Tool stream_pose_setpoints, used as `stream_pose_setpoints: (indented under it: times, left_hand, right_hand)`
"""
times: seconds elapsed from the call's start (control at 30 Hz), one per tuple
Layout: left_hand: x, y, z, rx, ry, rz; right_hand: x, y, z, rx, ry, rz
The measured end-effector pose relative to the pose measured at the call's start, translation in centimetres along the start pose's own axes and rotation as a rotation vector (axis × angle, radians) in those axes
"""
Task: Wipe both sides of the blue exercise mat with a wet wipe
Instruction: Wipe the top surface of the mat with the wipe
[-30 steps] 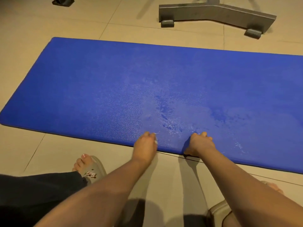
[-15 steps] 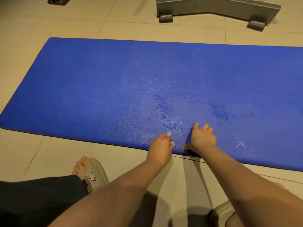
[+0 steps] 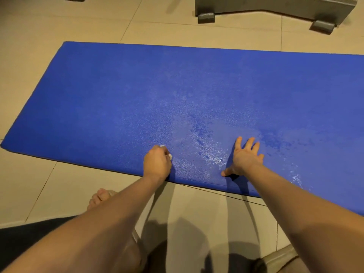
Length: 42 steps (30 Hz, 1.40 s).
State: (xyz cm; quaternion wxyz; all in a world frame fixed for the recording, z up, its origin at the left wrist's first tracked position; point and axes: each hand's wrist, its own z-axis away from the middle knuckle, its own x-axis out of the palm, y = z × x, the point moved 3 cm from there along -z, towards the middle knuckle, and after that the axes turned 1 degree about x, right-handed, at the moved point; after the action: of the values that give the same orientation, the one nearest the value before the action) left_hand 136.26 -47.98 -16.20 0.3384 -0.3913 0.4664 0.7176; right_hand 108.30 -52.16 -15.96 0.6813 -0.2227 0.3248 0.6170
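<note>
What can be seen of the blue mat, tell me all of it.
The blue mat lies flat on the tiled floor, one end out of frame. It looks like pebbled foam. Pale wet streaks mark its middle. The left hand holds a white wipe against it; the right hand presses flat near its front edge.

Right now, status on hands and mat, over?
Left hand grips wet wipe. Right hand flat on blue mat. Grey metal base sits beyond it.

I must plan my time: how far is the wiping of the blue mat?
Done: a wet sheen covers the middle of the blue mat, top side. In hand: the left hand grips the wet wipe near the front edge; the right hand presses flat. Left: the matte left end; the underside, probably.
</note>
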Motion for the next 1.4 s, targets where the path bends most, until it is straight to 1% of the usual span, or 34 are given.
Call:
stream_pose_setpoints:
  times: [0.1, 0.2, 0.27, 0.33, 0.4, 0.43, 0.5, 0.6, 0.67, 0.73, 0.83, 0.9, 0.97, 1.03, 1.1, 1.17, 1.2, 1.23, 1.27, 1.33, 1.4]
  left_hand:
    - [2.8, 4.4, 2.0, 0.02, -0.025, 0.088]
    - [5.6, 8.9, 3.8, 0.165, -0.122, 0.088]
    - [6.6, 10.3, 4.1, 0.291, -0.169, 0.023]
    - [6.2, 10.2, 3.5, 0.407, -0.21, -0.083]
    - [4.8, 9.1, 2.5, 0.506, -0.202, -0.21]
    - [3.8, 8.2, 1.8, 0.525, -0.181, -0.256]
    - [2.0, 5.7, 0.2, 0.457, -0.113, -0.304]
    - [-0.8, 0.7, -2.1, 0.178, 0.04, -0.282]
    - [-1.6, -1.3, -3.0, -0.01, 0.06, -0.184]
    - [-1.2, -0.8, -3.0, -0.088, 0.043, -0.073]
    - [0.7, 2.8, -1.7, -0.054, 0.058, 0.071]
    - [2.6, 5.7, -0.4, 0.024, 0.05, 0.132]
    - [4.7, 8.5, 0.8, 0.118, -0.009, 0.154]
    - [6.2, 10.4, 1.4, 0.229, -0.084, 0.085]
    - [6.2, 10.6, 1.0, 0.351, -0.124, -0.036]
    - [5.0, 9.3, -0.1, 0.466, -0.101, -0.146]
    - [4.1, 8.2, -0.9, 0.493, -0.063, -0.191]
    - [3.0, 6.8, -1.8, 0.478, -0.011, -0.219]
    - [1.9, 5.2, -2.7, 0.426, 0.05, -0.23]
    - [0.0, 1.8, -4.3, 0.262, 0.16, -0.223]
    - [-1.0, -0.1, -5.2, 0.083, 0.187, -0.165]
  right_hand:
    - [0.1, 0.0, -0.3, -0.005, -0.004, 0.003]
    - [0.0, -0.3, -0.4, -0.007, -0.008, 0.021]
    - [0.0, -0.3, -0.6, -0.004, -0.009, 0.032]
    - [0.1, -0.2, -0.7, -0.008, -0.012, 0.038]
    - [0.1, -0.1, -0.7, -0.018, -0.015, 0.04]
    - [0.0, -0.1, -0.7, -0.021, -0.013, 0.042]
    - [-0.1, -0.2, -0.7, -0.023, -0.01, 0.046]
    - [0.0, -0.3, -0.9, -0.022, -0.015, 0.045]
    - [0.0, -0.3, -1.0, -0.02, -0.01, 0.043]
    - [0.0, -0.3, -1.0, -0.019, -0.011, 0.042]
    - [0.0, -0.4, -1.0, -0.023, -0.012, 0.043]
    - [-0.1, -0.5, -0.9, -0.02, -0.007, 0.036]
    - [0.0, -0.4, -0.9, -0.013, 0.004, 0.024]
    - [0.1, -0.3, -0.9, -0.013, 0.013, 0.015]
    - [0.1, -0.2, -0.8, -0.015, 0.014, 0.012]
    - [0.0, -0.2, -0.8, -0.014, 0.008, 0.021]
    - [0.0, -0.3, -0.9, -0.011, 0.006, 0.025]
    - [0.0, -0.3, -1.0, -0.01, 0.004, 0.028]
    - [0.0, -0.4, -1.1, -0.009, 0.003, 0.03]
    - [0.0, -0.5, -1.1, -0.007, 0.001, 0.031]
    - [-0.1, -0.5, -1.1, -0.009, 0.001, 0.031]
